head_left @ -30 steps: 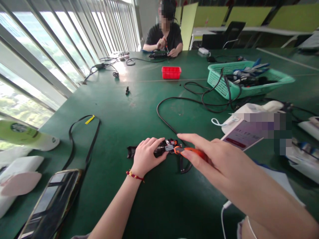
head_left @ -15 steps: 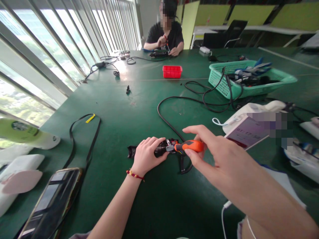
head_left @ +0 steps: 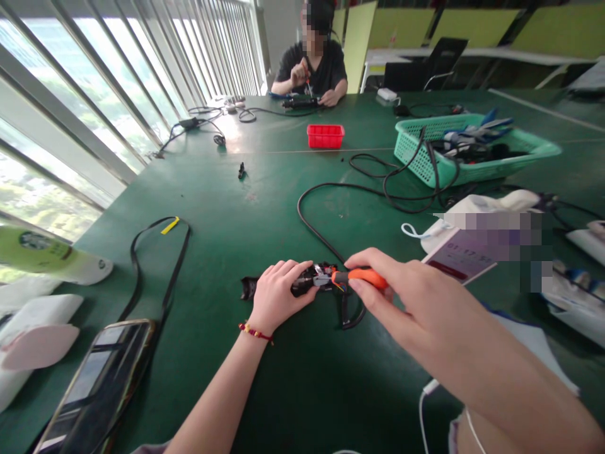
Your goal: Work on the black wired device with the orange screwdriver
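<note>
On the green table, a black corded device (head_left: 302,287) lies on its side with coloured wires and inner parts exposed at its right end. My left hand (head_left: 278,293) is wrapped round its body and presses it down; the palm hides much of the casing. My right hand (head_left: 385,284) grips a pair of orange-and-dark-handled pliers (head_left: 366,276), thumb below and fingers above. The grey metal jaws lie over the exposed inner parts, near my left thumb and forefinger. What the jaws touch is too small to make out. A black loop of cable hangs just below the wires.
A green basket (head_left: 428,161) with cables and tools stands right, a red box (head_left: 326,136) farther back. A small black part (head_left: 241,171) lies left of centre. A phone (head_left: 97,391), a strap and a bottle (head_left: 47,255) are at left. Opposite, a person (head_left: 312,69) works on a similar device.
The fingers of my right hand have closed in on the pliers' handles, and the forefinger has come down. My left hand and the device have stayed put. The person opposite has shifted one hand slightly left.
</note>
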`<state>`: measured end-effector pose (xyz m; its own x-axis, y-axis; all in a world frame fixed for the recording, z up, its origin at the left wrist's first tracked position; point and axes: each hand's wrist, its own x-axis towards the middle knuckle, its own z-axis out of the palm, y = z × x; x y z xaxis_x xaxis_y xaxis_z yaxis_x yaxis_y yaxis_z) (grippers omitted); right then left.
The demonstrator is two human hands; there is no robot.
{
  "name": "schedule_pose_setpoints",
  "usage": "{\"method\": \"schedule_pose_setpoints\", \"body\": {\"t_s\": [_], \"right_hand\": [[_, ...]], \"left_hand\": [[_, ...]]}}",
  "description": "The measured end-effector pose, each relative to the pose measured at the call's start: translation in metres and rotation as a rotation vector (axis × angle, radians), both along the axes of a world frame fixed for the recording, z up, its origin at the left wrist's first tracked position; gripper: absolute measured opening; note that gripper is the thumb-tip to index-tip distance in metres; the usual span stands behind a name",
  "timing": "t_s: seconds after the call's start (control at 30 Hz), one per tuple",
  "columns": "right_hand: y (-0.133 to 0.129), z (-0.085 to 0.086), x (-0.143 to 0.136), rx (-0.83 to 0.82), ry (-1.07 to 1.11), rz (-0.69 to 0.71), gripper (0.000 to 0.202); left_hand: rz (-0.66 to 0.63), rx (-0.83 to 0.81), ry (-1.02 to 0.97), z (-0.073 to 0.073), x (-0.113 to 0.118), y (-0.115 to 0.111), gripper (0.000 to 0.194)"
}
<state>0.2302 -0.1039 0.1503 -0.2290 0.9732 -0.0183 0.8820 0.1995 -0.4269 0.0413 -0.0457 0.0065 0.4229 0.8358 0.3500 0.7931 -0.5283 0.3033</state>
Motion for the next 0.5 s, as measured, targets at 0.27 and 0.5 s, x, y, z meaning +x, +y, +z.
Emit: {"method": "schedule_pose_setpoints", "body": {"t_s": [0.27,0.5], "right_hand": [[-0.0001,0.0033,-0.0013,0.109,0.079,0.007,0.020],[0.0003,0.0011,-0.0005,-0.025,0.032,0.020,0.021]], "left_hand": [[0.002,0.001,0.011,0.0011,0.0005,-0.0002,0.036],[-0.002,-0.007,0.020,0.0021,0.0004,-0.0005,0.035]]}}
